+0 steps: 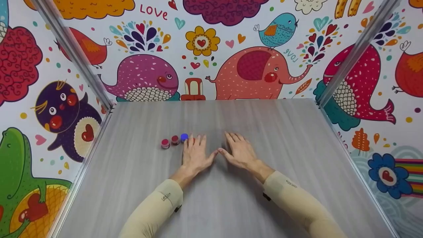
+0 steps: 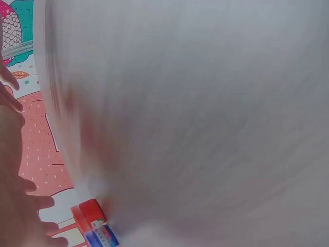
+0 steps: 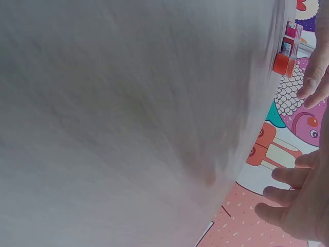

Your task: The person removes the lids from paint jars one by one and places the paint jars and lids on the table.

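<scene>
My left hand (image 1: 195, 152) lies palm down over the grey table, its fingers straight and pointing away. The right hand (image 1: 240, 151) mirrors it a little to the right, also with straight fingers, and the two thumb tips come close together. Neither hand grips anything. Beside the left fingertips stands a small blue-topped pot (image 1: 184, 137). Left of it come a dark red pot (image 1: 175, 140) and a pink pot (image 1: 165, 143). An orange-red pot (image 3: 284, 64) shows in the right wrist view; the left fingers mostly hide it in the head view.
The grey table (image 1: 284, 205) has metal-framed side edges. Metal posts (image 1: 357, 49) rise at its back corners. Behind and beside it, panels are printed with cartoon animals, such as a coral elephant (image 1: 251, 72) and a purple whale (image 1: 145, 76).
</scene>
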`<state>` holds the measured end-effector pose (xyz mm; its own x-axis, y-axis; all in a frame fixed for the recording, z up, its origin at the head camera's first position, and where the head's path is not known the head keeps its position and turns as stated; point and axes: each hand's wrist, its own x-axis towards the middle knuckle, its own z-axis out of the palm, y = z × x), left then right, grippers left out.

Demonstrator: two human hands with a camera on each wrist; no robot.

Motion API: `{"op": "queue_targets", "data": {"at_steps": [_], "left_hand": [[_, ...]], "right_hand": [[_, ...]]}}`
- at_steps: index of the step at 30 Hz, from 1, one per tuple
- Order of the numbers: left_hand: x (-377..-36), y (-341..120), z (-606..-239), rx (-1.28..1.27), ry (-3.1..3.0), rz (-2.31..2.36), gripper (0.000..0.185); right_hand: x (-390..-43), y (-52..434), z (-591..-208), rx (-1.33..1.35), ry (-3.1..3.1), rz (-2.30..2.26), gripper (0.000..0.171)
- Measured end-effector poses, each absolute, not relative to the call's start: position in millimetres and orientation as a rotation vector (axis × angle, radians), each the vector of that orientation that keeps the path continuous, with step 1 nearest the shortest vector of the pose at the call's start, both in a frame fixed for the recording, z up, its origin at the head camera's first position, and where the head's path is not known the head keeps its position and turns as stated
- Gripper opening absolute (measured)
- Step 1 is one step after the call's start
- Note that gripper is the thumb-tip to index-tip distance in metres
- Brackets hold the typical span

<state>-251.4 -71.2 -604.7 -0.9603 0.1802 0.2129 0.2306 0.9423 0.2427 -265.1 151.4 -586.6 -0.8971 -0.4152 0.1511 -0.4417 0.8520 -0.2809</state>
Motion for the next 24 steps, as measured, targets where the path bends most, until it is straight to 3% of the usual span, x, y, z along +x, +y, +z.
{"op": "queue_targets", "data": {"at_steps": [9, 24], "left_hand": [[-252, -74, -609, -0.365, -2.789, -0.403, 0.072], [-250, -83, -606, -0.376, -2.739, -0.511, 0.045]], "right_hand": [[-263, 149, -585, 0.73, -2.893, 0.559, 0.08], [-263, 138, -579, 0.773, -2.782, 0.6, 0.056]]}}
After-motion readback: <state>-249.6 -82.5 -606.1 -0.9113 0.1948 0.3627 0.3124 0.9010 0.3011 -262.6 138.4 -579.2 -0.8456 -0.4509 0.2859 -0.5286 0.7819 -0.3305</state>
